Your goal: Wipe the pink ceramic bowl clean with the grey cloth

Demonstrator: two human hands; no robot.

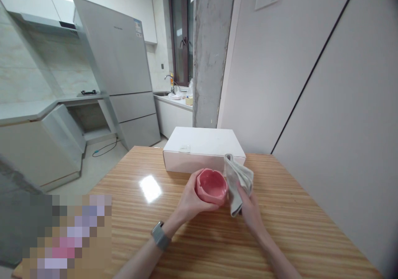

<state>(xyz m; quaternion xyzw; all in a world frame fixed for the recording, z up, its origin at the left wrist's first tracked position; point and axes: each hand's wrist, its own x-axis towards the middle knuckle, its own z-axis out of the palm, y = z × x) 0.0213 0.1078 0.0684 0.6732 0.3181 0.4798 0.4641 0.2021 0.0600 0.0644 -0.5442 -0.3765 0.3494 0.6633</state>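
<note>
A pink ashtray (214,185) with notches in its rim is tilted toward me above the table. My left hand (192,198) grips it from the left, thumb along the near side and fingers round the far side. In my right hand (248,204) is a folded light grey cloth (238,179), held just to the right of the ashtray. The cloth's left edge is close to the ashtray's side; I cannot tell whether they touch. The inside of the ashtray looks bare and glossy.
A white box (203,140) lies at the far edge of the wood-grain table (280,229), right behind my hands. A white wall (342,117) borders the table on the right. A blurred-out patch (71,237) covers the lower left. Beyond stand a fridge (115,59) and a sink counter.
</note>
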